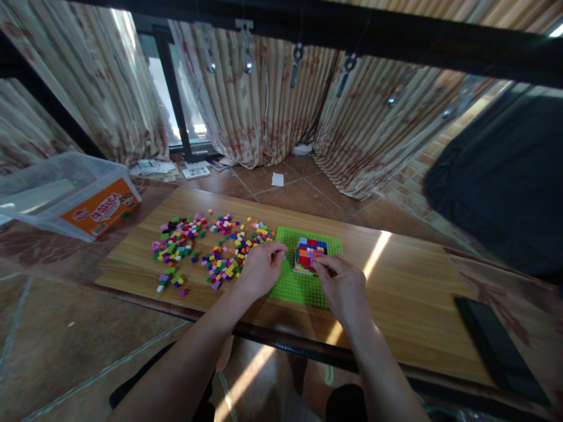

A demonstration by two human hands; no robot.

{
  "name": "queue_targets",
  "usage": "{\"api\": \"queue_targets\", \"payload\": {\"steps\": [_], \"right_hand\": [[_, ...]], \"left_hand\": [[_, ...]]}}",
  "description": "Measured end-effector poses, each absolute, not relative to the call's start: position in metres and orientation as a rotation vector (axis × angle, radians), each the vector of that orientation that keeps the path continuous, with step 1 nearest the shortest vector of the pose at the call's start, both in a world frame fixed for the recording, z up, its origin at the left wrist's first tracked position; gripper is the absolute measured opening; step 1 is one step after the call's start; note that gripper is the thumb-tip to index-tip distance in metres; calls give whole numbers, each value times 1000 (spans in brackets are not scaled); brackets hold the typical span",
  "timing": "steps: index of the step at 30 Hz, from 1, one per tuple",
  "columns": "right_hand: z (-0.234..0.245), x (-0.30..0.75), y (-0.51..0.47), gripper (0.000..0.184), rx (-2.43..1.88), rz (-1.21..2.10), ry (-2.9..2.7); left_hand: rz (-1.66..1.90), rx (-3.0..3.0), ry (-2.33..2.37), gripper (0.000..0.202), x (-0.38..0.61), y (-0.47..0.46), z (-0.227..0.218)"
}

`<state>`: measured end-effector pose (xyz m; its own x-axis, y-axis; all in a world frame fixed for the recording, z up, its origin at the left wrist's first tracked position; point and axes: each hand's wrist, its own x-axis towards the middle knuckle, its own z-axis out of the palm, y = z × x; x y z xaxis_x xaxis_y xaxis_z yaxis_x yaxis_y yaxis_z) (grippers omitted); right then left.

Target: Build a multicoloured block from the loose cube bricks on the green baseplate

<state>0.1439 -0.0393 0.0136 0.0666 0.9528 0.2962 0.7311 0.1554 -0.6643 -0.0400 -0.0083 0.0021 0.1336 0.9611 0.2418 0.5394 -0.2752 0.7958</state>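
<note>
Block build (307, 253) squat, boxy, on green studded baseplate (292, 288). Top a patchwork of red, blue, orange and purple; paler layers show along near edge. Right hand (345, 288) at its near right corner, left hand (263, 271) beside it, fingers bunched on both; cannot tell whether either pinches anything.

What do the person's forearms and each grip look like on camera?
The left grip and right grip are bare, ungloved human hands. The left forearm and right forearm show no sleeve, watch, cable or marking. Rings: too small to tell.
</note>
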Motion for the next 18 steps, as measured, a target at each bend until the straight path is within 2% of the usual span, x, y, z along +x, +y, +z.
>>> {"api": "queue_targets", "payload": {"steps": [9,18], "right_hand": [[16,142,-44,19,-1540,387,-1557],[19,129,-49,25,-1234,654,-1608]], "left_hand": [[1138,1539,1238,15,-39,-7,8],[1065,1023,860,20,-23,-17,25]]}}
